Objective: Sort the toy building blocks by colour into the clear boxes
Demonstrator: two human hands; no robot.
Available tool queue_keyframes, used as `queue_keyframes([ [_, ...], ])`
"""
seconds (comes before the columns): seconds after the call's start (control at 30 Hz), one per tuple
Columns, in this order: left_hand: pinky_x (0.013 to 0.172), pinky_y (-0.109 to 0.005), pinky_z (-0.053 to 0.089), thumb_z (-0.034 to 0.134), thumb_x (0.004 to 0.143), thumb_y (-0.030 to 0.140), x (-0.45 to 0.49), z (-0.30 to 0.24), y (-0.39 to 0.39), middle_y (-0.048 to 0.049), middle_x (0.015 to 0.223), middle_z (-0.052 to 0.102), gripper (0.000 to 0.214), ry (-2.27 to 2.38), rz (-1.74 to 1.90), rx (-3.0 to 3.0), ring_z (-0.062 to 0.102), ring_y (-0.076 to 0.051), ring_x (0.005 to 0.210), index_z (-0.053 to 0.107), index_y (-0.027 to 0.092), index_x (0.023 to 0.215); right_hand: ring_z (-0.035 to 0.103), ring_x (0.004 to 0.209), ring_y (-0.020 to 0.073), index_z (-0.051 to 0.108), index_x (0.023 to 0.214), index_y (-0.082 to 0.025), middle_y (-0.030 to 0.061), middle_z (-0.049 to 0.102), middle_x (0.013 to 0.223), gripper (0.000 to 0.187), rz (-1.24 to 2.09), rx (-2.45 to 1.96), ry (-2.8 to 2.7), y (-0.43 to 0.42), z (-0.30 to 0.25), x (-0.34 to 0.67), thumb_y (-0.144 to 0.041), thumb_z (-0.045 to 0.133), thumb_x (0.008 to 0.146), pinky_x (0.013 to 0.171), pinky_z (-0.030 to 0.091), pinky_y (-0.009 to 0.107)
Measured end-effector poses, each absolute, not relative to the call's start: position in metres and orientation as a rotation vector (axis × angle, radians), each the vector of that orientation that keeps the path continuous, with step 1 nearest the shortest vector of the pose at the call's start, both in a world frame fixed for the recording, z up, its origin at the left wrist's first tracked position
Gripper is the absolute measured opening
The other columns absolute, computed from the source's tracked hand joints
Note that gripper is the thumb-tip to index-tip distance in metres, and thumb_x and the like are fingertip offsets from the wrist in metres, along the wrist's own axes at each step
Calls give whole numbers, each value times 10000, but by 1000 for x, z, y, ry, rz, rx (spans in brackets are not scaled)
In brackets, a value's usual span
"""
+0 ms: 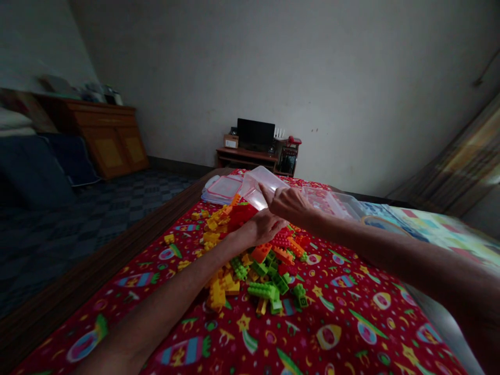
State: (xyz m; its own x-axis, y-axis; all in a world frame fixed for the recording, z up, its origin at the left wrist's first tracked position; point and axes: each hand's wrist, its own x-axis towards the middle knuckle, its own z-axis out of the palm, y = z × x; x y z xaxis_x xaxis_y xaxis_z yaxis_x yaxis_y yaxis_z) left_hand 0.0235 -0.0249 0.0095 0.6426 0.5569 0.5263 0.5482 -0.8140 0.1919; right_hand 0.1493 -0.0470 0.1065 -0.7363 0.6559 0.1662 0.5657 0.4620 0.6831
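A clear plastic box point(252, 182) is tilted over the far side of a pile of toy building blocks point(269, 271). My right hand point(291, 203) is at its near right edge, one finger stretched across the box and the others curled at the rim. Just below, my left hand point(267, 226) hovers over or rests on the pile with its fingers curled; anything inside them is hidden. Yellow blocks point(219, 289) lie on the left, green blocks point(263, 290) at the front, and orange and red blocks point(283, 252) on the right. Several red blocks point(239, 216) lie beside the left wrist.
A red patterned cloth point(312, 333) covers the bed. Plastic lids point(224, 187) are stacked at the far left, and another clear container point(344, 203) stands to the right. Behind are a monitor point(255, 134) on a low desk and a wooden cabinet point(111, 140).
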Motion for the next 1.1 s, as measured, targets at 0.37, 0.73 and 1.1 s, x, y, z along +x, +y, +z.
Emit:
queue_keyframes([
  [0.37,992,-420,434,420,940,253,14,10,-23,-123,1158,656,262,1157,790,2997,603,-229,1079,595,150,1107,590,692,208,30,1506,0,235,656,877,746,1087,1268,2452,-43,124,169,20,334,826,558,360,287],
  [0.73,931,-322,458,383,886,245,-22,29,-25,-59,1121,676,306,1246,478,2830,611,-192,1029,653,210,1027,610,683,224,211,1510,-91,166,674,862,673,900,1962,2316,-52,126,247,-99,364,855,596,369,294],
  [1.1,969,-314,440,358,870,236,-46,41,-20,-73,1097,675,325,1069,368,2791,605,-187,1027,661,180,973,525,648,187,617,1145,-57,86,595,722,427,271,2116,2648,-85,58,356,-169,394,798,618,396,301],
])
